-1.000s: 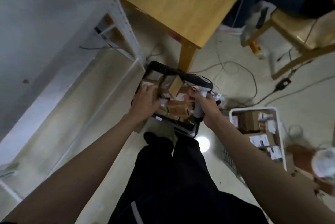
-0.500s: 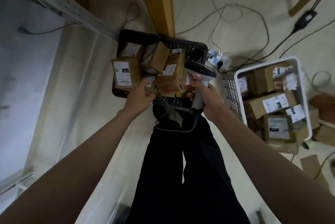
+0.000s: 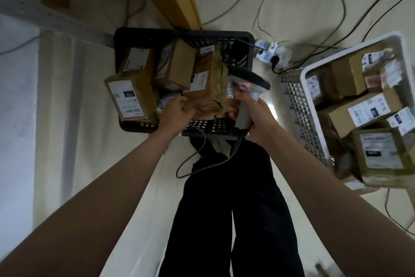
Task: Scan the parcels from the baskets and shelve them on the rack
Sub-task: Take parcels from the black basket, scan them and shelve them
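We see 2 baskets: black basket (image 3: 125, 36) crammed, no spare room. Left hand (image 3: 174, 110) grasps taped parcel (image 3: 207, 83) at near rim; right hand (image 3: 258, 117) grips scanner (image 3: 249, 88). White basket (image 3: 314, 70) beside.

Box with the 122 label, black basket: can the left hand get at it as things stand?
Probably yes. The 122 box lies uncovered on top, just left of the left hand, which grips the taped parcel beside it.

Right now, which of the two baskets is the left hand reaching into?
The black basket, in front of the person's legs. The left hand touches a brown parcel inside it; the white basket stands apart at the right, untouched.
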